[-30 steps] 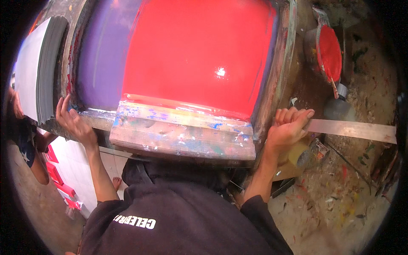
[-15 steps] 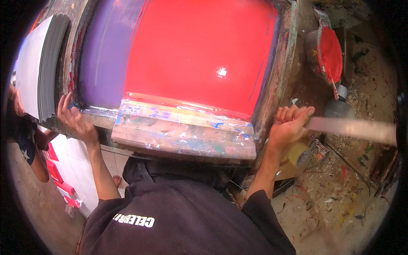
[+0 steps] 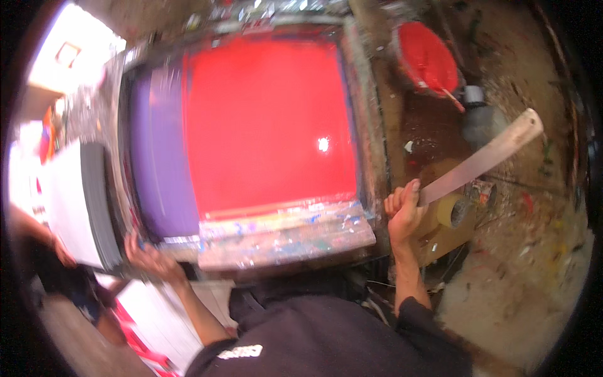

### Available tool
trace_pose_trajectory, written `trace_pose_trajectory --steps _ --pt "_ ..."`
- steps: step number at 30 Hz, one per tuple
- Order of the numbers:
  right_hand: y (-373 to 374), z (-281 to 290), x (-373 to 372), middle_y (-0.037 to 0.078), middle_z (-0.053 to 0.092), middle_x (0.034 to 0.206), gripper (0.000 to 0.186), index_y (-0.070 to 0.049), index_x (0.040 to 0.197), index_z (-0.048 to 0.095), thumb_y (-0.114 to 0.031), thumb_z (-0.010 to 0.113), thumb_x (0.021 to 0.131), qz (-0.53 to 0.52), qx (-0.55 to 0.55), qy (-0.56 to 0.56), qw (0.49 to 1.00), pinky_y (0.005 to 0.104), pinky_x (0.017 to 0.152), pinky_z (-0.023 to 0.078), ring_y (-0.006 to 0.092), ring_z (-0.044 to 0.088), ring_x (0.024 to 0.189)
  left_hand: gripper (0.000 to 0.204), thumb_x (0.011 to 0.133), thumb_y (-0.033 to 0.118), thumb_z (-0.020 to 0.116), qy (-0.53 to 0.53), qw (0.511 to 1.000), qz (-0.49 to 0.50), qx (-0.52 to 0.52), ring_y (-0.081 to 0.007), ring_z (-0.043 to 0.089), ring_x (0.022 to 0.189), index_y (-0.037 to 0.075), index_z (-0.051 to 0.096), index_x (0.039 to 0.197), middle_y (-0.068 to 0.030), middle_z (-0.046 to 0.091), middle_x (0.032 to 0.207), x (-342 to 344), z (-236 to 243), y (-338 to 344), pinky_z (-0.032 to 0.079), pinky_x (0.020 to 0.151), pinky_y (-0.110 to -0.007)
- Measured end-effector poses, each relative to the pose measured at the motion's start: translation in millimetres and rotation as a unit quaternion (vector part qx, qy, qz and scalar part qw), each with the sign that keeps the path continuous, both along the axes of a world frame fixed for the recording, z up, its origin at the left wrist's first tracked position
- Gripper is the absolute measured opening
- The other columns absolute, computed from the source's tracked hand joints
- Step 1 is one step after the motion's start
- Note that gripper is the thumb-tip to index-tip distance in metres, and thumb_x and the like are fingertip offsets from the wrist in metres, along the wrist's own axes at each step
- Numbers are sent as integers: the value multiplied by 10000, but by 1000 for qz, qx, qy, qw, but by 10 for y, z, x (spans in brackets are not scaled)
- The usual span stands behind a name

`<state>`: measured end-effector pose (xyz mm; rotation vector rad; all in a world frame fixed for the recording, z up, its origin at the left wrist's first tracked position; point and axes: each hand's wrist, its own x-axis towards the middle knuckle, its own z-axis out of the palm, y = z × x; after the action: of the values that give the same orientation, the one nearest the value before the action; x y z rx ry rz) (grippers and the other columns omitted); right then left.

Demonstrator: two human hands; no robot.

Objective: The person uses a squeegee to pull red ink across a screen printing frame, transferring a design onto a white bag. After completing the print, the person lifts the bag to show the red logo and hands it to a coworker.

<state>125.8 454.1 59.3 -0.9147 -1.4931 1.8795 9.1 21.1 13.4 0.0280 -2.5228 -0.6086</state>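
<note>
My left hand point(image 3: 154, 259) rests at the near left corner of a wooden-framed printing screen point(image 3: 374, 125), fingers apart. My right hand point(image 3: 405, 213) is closed around one end of a long, flat, pale strip point(image 3: 483, 156). Its rounded far end has a small hole and points up to the right. Wet red ink point(image 3: 270, 125) covers most of the screen, with a purple band point(image 3: 166, 157) along its left side. A wide, paint-stained wooden squeegee point(image 3: 286, 242) lies across the near edge, between my hands.
A tub of red ink point(image 3: 430, 60) with a stick stands at the right, near a grey bottle point(image 3: 480, 119). A tape roll point(image 3: 451, 212) sits beyond my right hand. At the left are a stack of sheets point(image 3: 81, 201) and another person's arm point(image 3: 47, 235).
The view has shifted, so the screen sits lower and the tub farther up. The strip in my right hand has swung from nearly level to slanting upward. My left hand remains by the corner.
</note>
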Motion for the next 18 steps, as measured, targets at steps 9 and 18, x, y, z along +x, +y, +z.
trace_pose_trajectory --steps 9,18 --pt "165 -36 -225 -55 234 535 466 -138 665 310 -381 472 1028 -20 -46 94 994 274 412 184 68 200 440 477 1033 354 298 -6 1000 -16 13 -329 358 1310 3 522 1265 -188 402 1339 14 -55 -62 271 1076 -522" --pt "160 -105 -217 -58 259 527 450 -141 667 337 -372 481 1025 -4 -40 85 996 271 405 204 67 239 429 489 1030 367 297 -19 1000 -3 14 -338 366 1291 -4 523 1253 -183 408 1314 52 -39 -45 291 1057 -528"
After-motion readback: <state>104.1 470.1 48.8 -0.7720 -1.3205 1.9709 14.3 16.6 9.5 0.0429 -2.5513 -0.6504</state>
